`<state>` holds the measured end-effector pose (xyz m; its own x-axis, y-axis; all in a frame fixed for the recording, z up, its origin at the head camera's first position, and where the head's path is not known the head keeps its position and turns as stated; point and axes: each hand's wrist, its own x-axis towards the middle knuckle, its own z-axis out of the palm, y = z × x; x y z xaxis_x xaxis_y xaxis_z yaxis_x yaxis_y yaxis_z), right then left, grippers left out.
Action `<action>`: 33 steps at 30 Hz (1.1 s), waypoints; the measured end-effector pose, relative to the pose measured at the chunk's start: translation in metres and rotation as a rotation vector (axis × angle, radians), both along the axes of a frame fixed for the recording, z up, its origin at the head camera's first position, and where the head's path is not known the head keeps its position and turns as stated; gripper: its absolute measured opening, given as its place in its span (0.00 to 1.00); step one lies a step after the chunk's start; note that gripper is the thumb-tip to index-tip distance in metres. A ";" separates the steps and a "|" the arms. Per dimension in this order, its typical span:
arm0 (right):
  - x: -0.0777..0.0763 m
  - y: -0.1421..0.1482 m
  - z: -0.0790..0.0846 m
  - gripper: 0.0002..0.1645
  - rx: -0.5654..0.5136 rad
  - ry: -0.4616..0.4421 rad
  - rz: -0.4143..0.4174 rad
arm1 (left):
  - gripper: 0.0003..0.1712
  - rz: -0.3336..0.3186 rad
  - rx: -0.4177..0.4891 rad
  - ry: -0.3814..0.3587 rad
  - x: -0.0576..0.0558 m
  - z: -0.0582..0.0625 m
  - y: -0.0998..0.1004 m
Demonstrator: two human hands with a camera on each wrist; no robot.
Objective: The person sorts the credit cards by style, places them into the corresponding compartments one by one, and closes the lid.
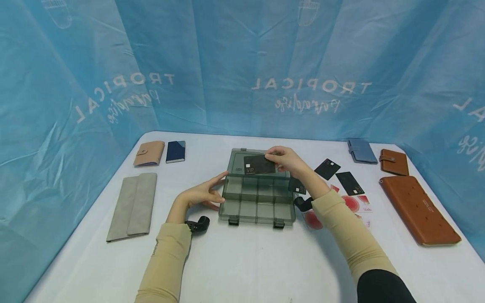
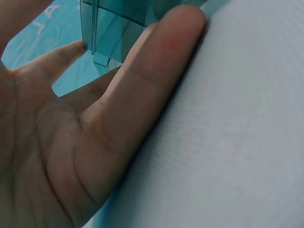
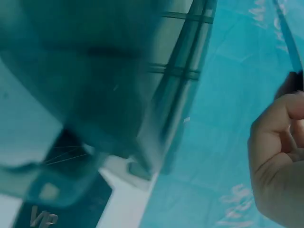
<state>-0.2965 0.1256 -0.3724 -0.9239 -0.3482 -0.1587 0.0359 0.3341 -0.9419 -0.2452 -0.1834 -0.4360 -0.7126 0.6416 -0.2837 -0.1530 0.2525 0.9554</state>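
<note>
A smoky clear plastic compartment box (image 1: 257,206) sits mid-table with its lid (image 1: 236,162) standing up at the back. My right hand (image 1: 284,159) pinches a black VIP card (image 1: 259,165) by its right edge, just above the box's rear compartments. My left hand (image 1: 204,194) rests with straight fingers against the box's left side. The left wrist view shows the fingers (image 2: 142,95) lying flat on the white table beside the box corner (image 2: 111,23). In the right wrist view, the box wall (image 3: 175,95) fills the frame and another black VIP card (image 3: 57,209) lies under it.
At the left lie a beige wallet (image 1: 149,153), a navy card holder (image 1: 176,151) and a long grey wallet (image 1: 133,206). On the right are two black cards (image 1: 327,168), red-and-white cards (image 1: 356,204), a blue wallet (image 1: 361,150) and two brown wallets (image 1: 418,210).
</note>
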 end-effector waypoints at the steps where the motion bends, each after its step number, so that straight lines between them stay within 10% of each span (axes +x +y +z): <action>1: 0.002 -0.003 0.002 0.18 0.020 0.004 0.020 | 0.56 0.003 -0.005 -0.003 0.000 0.000 0.000; 14: 0.020 -0.047 0.006 0.10 0.442 0.122 0.363 | 0.56 0.020 -0.003 -0.014 0.002 -0.003 -0.001; 33: 0.029 -0.065 -0.001 0.16 0.795 0.340 0.442 | 0.56 0.027 -0.014 -0.005 -0.001 -0.002 0.002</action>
<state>-0.2676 0.0602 -0.3730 -0.7754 -0.5816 -0.2462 -0.4782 0.7953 -0.3726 -0.2464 -0.1811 -0.4382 -0.7279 0.6182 -0.2964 -0.1649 0.2618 0.9509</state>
